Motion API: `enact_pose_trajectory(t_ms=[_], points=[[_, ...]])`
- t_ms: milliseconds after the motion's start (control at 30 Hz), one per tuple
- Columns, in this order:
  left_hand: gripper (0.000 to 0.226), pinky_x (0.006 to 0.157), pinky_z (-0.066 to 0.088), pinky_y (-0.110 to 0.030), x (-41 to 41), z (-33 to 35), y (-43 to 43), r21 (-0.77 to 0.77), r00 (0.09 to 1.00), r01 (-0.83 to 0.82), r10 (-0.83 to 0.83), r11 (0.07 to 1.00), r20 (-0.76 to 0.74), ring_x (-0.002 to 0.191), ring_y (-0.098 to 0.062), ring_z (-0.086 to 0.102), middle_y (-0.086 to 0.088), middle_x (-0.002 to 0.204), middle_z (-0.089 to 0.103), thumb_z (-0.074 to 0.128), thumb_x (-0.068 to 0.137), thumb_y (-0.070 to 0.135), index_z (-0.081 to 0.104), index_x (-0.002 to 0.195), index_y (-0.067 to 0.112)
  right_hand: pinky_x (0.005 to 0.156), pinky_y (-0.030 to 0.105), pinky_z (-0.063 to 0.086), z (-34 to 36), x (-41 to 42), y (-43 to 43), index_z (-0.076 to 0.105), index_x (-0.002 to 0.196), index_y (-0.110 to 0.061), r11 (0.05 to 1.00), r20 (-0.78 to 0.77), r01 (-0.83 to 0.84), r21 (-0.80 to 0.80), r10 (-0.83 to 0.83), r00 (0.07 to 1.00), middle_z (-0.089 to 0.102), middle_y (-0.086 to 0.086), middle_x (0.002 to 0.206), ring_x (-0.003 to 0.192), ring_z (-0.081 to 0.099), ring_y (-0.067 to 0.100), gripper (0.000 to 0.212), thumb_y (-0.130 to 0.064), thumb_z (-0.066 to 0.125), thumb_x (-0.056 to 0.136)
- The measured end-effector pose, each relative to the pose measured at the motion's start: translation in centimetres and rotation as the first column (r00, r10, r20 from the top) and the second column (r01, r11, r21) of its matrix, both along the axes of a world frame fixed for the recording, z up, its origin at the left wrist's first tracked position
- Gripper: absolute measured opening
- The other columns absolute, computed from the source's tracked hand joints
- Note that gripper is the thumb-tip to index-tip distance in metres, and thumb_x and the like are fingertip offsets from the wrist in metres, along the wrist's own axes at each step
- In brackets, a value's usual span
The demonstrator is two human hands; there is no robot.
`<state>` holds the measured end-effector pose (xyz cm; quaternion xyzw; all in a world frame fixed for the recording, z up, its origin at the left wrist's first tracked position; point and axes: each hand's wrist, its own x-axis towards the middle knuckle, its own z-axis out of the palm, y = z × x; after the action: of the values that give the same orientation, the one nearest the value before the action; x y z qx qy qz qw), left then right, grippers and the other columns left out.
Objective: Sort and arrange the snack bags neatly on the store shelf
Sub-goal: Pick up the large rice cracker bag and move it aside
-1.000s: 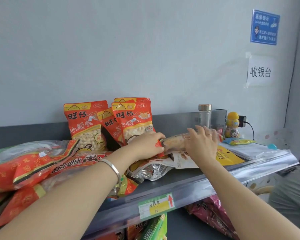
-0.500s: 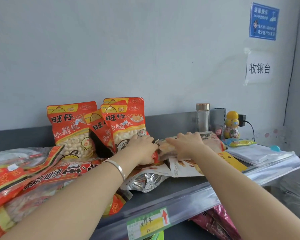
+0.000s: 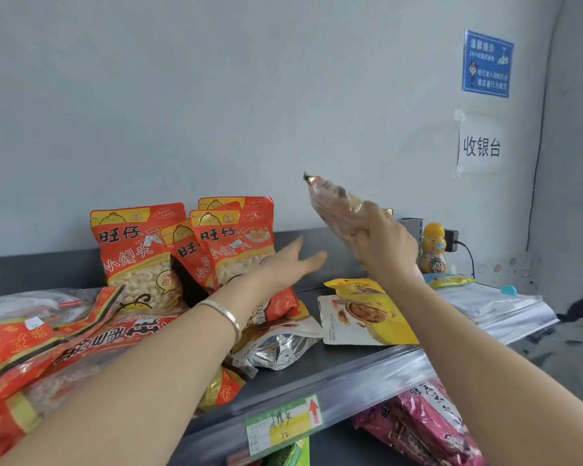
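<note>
Right hand (image 3: 382,245) at centre right gripping a clear snack bag (image 3: 335,205) tilted above the shelf (image 3: 367,371), left hand (image 3: 292,265) at centre with fingers straight and slightly apart beside upright orange snack bags (image 3: 236,243)

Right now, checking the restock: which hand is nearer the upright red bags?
Left. The left hand is open beside the red bags; the right hand grips a clear bag farther right.

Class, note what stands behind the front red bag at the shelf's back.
Another red bag shows only its top edge; a tilted red bag peeks out beside it. Their lower parts are hidden.
</note>
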<state>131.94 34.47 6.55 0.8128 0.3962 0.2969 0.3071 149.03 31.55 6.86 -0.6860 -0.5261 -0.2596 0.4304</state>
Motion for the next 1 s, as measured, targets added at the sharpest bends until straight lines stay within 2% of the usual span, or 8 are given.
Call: enact_pose_trajectory(t_ms=[67,167,233,333,400,567,733,1000], points=[[0.079,0.11,0.026,-0.044,0.5,0.8,-1.1,-0.186,0.92,0.155,-0.072,0.97,0.386,0.142,-0.026,0.024,0.001,0.158,0.018,0.05,0.088,0.057,0.005,0.15,0.039,0.065,0.034,0.035,1.1,-2.7,-1.1,0.046,0.131,-0.019,0.996,0.065,-0.066,0.053,0.063,0.996,0.061,0.011,0.114,0.098,0.059,0.037,0.041,-0.012,0.045,0.091],[0.073,0.079,0.052,-0.042,0.0,2.1,-1.8,-0.23,0.713,0.308,-0.064,0.923,0.698,0.114,-0.024,0.055,0.002,0.134,0.053,0.06,0.074,0.067,0.035,0.138,0.045,0.07,0.038,0.04,2.0,-7.3,-1.9,0.048,0.131,-0.019,0.982,0.099,-0.182,0.053,0.176,0.979,0.062,0.009,0.113,0.101,0.058,0.036,0.037,-0.02,0.045,0.095],[0.073,0.075,0.055,-0.042,-1.0,2.9,-2.0,-0.296,0.583,0.304,0.069,0.905,0.809,0.104,-0.023,0.064,-0.004,0.119,0.064,0.067,0.069,0.064,0.05,0.13,0.029,0.071,0.04,0.042,1.8,-10.2,-2.1,0.055,0.124,-0.016,0.968,0.123,-0.24,0.075,0.23,0.965,0.064,0.01,0.106,0.097,0.059,0.037,0.033,-0.023,0.045,0.093],[0.075,0.093,0.051,-0.045,-3.5,3.6,-2.0,-0.271,0.442,0.184,0.167,0.945,0.881,0.102,-0.027,0.067,-0.014,0.118,0.066,0.071,0.063,0.054,0.059,0.124,0.013,0.065,0.04,0.044,1.2,-13.7,-2.9,0.067,0.102,-0.011,0.921,0.181,-0.337,0.194,0.304,0.935,0.069,0.007,0.091,0.083,0.063,0.037,0.034,-0.026,0.047,0.078],[0.074,0.085,0.054,-0.04,-5.9,4.1,-2.5,-0.252,0.374,0.148,0.182,0.956,0.909,0.097,-0.027,0.068,-0.014,0.111,0.067,0.071,0.063,0.047,0.059,0.124,0.007,0.074,0.043,0.048,1.5,-15.6,-3.8,0.069,0.107,-0.014,0.879,0.205,-0.438,0.187,0.401,0.893,0.071,0.004,0.103,0.094,0.064,0.036,0.041,-0.032,0.049,0.076],[0.048,0.069,0.056,-0.039,-13.7,5.1,-4.1,-0.21,0.389,-0.081,0.225,0.974,0.893,0.082,-0.031,0.069,-0.015,0.098,0.07,0.071,0.079,0.032,0.058,0.122,0.013,0.093,0.045,0.044,3.5,-19.5,-5.9,0.06,0.127,-0.02,0.73,0.067,-0.666,0.157,0.665,0.744,0.067,0.001,0.116,0.111,0.057,0.026,0.039,-0.033,0.048,0.092],[0.059,0.09,0.051,-0.054,-20.7,5.2,-6.7,-0.148,0.417,-0.259,0.248,0.954,0.874,0.098,-0.033,0.066,-0.009,0.108,0.07,0.076,0.061,0.044,0.062,0.113,0.021,0.107,0.048,0.032,4.3,-24.6,-5.6,0.042,0.14,-0.029,0.836,-0.18,-0.546,0.06,0.547,0.818,0.041,0.004,0.147,0.133,0.038,0.03,0.049,-0.046,0.043,0.094],[0.051,0.09,0.051,-0.051,-37.1,5.1,-12.1,-0.173,0.372,-0.455,0.362,0.874,0.855,0.092,-0.03,0.069,-0.01,0.098,0.073,0.069,0.073,0.055,0.065,0.106,0.015,0.096,0.049,0.045,5.8,-36.7,-8.2,0.013,0.152,-0.024,0.719,-0.394,-0.691,-0.077,0.615,0.683,0.052,0.013,0.138,0.118,0.055,0.035,0.083,-0.072,0.036,0.087]])
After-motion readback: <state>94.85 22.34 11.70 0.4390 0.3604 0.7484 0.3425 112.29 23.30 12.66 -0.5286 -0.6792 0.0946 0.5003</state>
